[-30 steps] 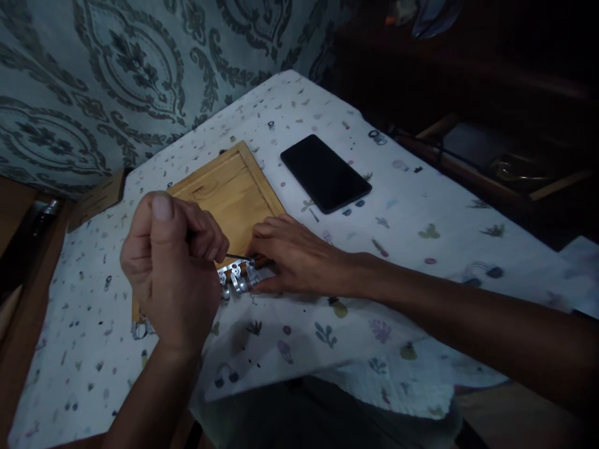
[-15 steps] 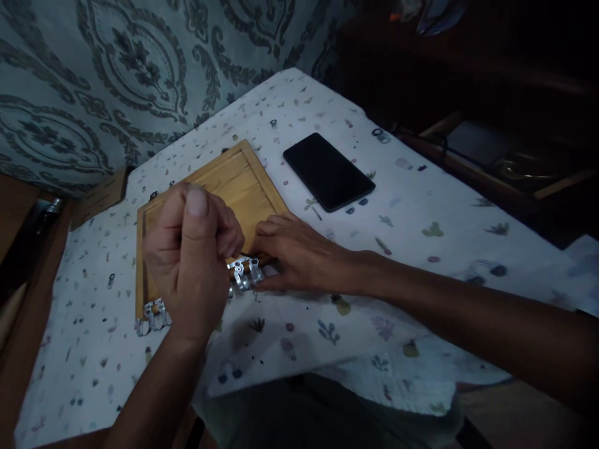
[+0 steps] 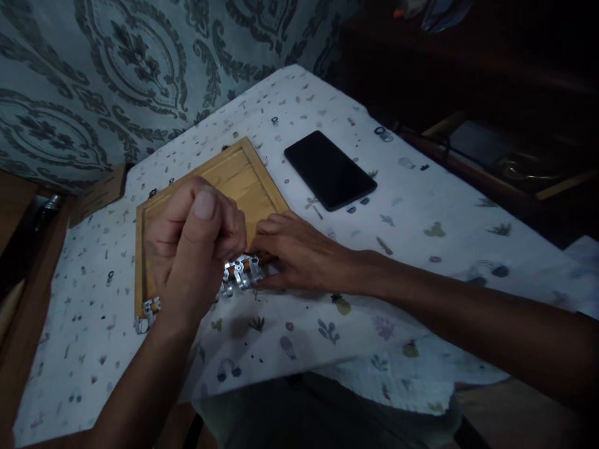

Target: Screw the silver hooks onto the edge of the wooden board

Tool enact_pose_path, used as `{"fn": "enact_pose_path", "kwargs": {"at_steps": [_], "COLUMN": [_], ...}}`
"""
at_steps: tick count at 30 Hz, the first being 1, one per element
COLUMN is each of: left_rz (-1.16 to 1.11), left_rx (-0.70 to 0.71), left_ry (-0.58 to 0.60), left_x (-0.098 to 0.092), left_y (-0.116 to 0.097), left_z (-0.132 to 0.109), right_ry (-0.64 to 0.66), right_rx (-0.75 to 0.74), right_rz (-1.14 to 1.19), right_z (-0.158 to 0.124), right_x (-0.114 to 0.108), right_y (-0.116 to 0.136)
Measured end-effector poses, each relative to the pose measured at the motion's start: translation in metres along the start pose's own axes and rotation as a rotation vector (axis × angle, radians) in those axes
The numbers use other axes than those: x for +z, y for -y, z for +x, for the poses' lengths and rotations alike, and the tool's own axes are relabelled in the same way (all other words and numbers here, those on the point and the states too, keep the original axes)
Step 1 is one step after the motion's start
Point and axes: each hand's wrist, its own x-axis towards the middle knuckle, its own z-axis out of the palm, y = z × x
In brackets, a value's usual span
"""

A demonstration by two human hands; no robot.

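Observation:
A framed wooden door panel (image 3: 238, 181) lies flat on the cloth-covered table, with shiny metal hinges (image 3: 240, 273) along its near edge. My left hand (image 3: 196, 240) is closed in a fist above that edge, thumb on top. A short dark, thin piece shows between the fist and the hinge; what the fist holds is otherwise hidden. My right hand (image 3: 299, 252) grips the panel's near right corner beside the hinge, fingers on top and thumb at the edge. Another metal hinge (image 3: 146, 315) sits at the near left corner, partly covered by my left wrist.
A black tablet or large phone (image 3: 330, 169) lies beyond my right hand. A brown cardboard piece (image 3: 100, 196) rests at the table's left rim. A patterned wall or curtain (image 3: 140, 68) borders the far left side. The printed tablecloth (image 3: 388, 218) hangs over the near edge.
My left fist has turned slightly, its thumb leaning further right and its wrist shifting left. More of the hinge beside it shows. My right hand and the panel stay in place.

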Motion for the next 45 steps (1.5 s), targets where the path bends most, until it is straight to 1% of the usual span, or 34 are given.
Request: {"fn": "enact_pose_path", "kwargs": {"at_steps": [3,9,12,16,18,20,24,26,29,33,37,42,45], "left_rz": [-0.05,-0.171,-0.167,-0.158,-0.165,-0.14,0.012,0.005,-0.084,-0.121,-0.151,-0.227,-0.224], "left_rx": [-0.025,-0.048,-0.077,-0.063,-0.066,-0.071,-0.102,-0.157,-0.188,-0.159,-0.146,-0.127,-0.134], "left_ry": [0.009,0.078,0.083,0.156,0.171,0.121,-0.091,-0.163,-0.226,-0.272,-0.252,-0.12,-0.055], "left_x": [-0.003,-0.005,-0.003,-0.005,-0.006,-0.007,-0.006,-0.003,0.003,0.009,0.012,0.008,0.006], "left_y": [0.002,0.006,0.007,0.008,0.008,0.007,0.002,-0.001,-0.005,-0.003,0.001,0.004,0.005], "left_z": [0.004,0.01,0.012,0.014,0.013,0.011,0.003,-0.001,-0.005,-0.003,0.001,0.001,0.002], "right_ry": [0.005,0.012,0.001,-0.006,-0.006,-0.003,0.004,0.018,0.009,-0.019,-0.016,-0.023,-0.017], "right_rx": [-0.005,-0.005,-0.007,-0.017,-0.02,-0.019,-0.027,-0.021,-0.015,-0.03,-0.034,-0.026,-0.023], "right_rz": [-0.006,-0.006,-0.002,0.01,0.004,-0.01,-0.014,-0.008,-0.014,-0.02,-0.015,-0.032,-0.027], "right_z": [0.0,0.001,0.001,0.0,-0.001,-0.001,-0.001,-0.001,-0.001,0.0,0.0,-0.001,0.0], "right_x": [0.0,0.0,0.0,0.002,0.002,0.002,0.001,0.0,0.001,0.003,0.002,0.002,0.002], "right_y": [-0.001,-0.001,0.0,-0.001,-0.001,-0.002,-0.003,-0.003,-0.003,-0.004,-0.004,-0.003,-0.003]}}
